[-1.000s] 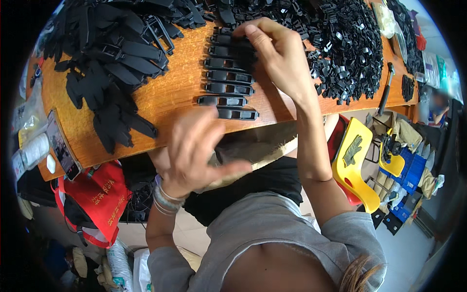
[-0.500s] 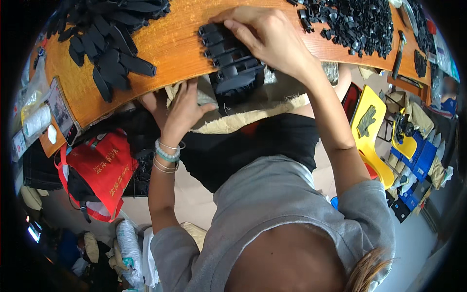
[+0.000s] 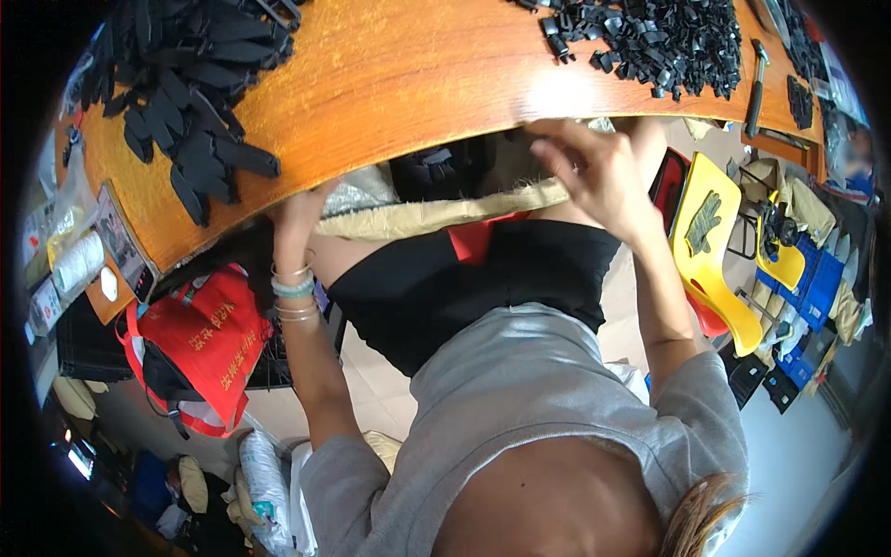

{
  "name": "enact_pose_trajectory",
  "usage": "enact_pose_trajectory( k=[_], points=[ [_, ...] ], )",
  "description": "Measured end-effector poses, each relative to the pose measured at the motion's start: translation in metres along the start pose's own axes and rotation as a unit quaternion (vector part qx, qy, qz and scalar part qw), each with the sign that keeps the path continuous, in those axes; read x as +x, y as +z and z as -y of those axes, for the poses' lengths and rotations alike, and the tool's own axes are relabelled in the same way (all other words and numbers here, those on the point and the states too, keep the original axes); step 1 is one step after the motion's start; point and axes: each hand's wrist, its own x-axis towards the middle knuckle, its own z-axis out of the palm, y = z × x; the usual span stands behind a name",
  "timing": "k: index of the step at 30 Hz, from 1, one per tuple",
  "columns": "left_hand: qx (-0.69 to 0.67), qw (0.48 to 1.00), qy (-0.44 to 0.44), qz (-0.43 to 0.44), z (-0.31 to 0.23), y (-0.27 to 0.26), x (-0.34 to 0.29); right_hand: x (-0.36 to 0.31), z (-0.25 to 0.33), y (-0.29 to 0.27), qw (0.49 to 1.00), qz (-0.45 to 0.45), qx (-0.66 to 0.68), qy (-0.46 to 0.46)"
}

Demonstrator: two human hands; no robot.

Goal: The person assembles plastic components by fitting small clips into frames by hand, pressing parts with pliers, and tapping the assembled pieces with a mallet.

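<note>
Across my lap, below the table edge, lies an open sack with a frayed beige rim (image 3: 399,223). Black plastic pieces (image 3: 438,165) show dimly inside it. My left hand (image 3: 302,212), with bracelets on its wrist, is at the sack's left end; its fingers are blurred and partly hidden under the table edge. On the right, my right hand (image 3: 601,176) hovers by the sack's right end, just under the table edge. Its thumb and forefinger are apart, and I see nothing between them.
Long black pieces (image 3: 200,102) are heaped on the wooden table (image 3: 399,74) at left, small black clips (image 3: 664,46) at right. A hammer (image 3: 757,88) lies farther right. Beside me are a yellow chair (image 3: 710,251) with a glove (image 3: 705,221) and a red bag (image 3: 209,330).
The row of black pieces under my right hand has left the table edge. My right hand has moved down and right, off the table. My left hand has shifted left.
</note>
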Motion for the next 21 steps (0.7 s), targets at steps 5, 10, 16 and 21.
enact_pose_trajectory(
  k=[5,10,16,21],
  points=[
    [0.125,0.983,0.122,0.049,-0.093,0.000,-0.029,-0.014,0.005,0.004,0.993,0.088,0.002,-0.075],
    [-0.128,0.957,0.258,0.023,-0.192,0.015,-0.051,0.005,0.043,0.008,0.919,-0.104,0.378,-0.032],
    [-0.366,0.911,0.166,-0.096,-0.230,0.032,-0.026,0.041,0.064,0.039,0.843,-0.251,0.475,0.004],
    [-0.456,0.882,0.089,-0.076,-0.222,0.018,0.003,0.050,-0.004,0.007,0.929,-0.359,0.087,0.014]
  ],
)
